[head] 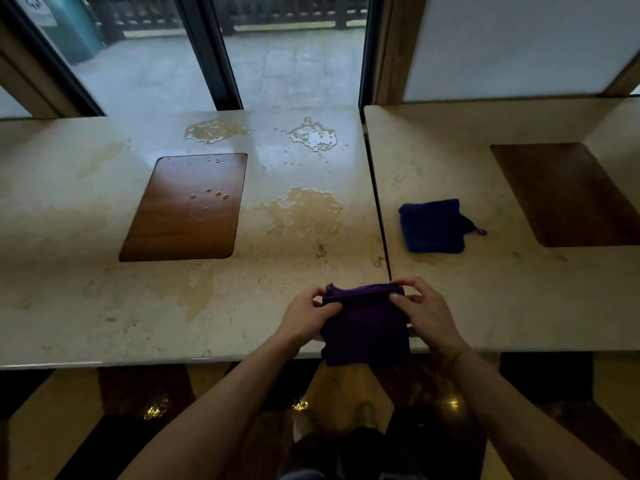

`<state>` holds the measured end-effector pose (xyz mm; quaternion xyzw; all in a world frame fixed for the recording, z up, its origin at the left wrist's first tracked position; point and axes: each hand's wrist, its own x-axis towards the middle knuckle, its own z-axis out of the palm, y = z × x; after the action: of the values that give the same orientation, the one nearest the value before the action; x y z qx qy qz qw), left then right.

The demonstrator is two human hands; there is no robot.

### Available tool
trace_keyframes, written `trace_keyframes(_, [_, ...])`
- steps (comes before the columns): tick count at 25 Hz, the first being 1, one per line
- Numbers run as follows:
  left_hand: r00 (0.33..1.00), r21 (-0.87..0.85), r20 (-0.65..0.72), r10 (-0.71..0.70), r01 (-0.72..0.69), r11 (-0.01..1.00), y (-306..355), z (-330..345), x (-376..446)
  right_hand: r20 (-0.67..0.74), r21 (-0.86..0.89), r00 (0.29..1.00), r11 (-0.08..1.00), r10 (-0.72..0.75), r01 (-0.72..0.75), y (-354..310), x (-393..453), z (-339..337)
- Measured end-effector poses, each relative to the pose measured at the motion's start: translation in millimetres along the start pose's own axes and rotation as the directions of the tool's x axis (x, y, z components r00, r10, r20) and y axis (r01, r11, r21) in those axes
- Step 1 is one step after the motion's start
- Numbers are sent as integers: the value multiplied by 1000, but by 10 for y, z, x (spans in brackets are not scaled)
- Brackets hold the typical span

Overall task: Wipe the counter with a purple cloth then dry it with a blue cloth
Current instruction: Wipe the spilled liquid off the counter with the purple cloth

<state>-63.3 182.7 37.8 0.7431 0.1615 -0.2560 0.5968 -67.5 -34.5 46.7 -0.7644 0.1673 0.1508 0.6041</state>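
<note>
A purple cloth [363, 323] hangs folded over the front edge of the beige stone counter [86, 299]. My left hand [308, 315] pinches its upper left corner and my right hand [424, 308] pinches its upper right corner. A dark blue cloth [433, 226], folded, lies flat on the right counter section, apart from both hands. Water puddles sit on the left section: one [214, 130] at the back, one [313, 135] at the back right, one [304, 209] in the middle. Drops lie on the wooden inlay [183, 207].
A dark seam [379, 202] splits the counter into two sections. A second wooden inlay [568, 195] is set in the right section. Window frames and a white panel [519, 46] stand behind the counter. The floor and my shoes show below the front edge.
</note>
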Motion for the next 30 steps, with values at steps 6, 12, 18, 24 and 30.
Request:
trace_keyframes(6, [999,72,-37,-32,34,997,-145,169,289,-67,-167,998,986,7,-18,308,369,41])
trace_keyframes(12, [973,351,-191,128,-54,935,-231,97,483,-267,-542,941,840,-206,30,384,442,307])
trace_keyframes(18, [869,741,-324,375,-13,671,-312,-787,940,148,-898,933,350,-327,265,740,218,819])
trace_keyframes(24, [827,714,-505,247,239,659,-238,-1888,1688,70,-955,972,267,-224,130,1001,390,1060])
trace_keyframes(30, [792,714,-527,308,218,665,-229,-2392,2320,-52,-945,976,327,-212,20,809,691,1258])
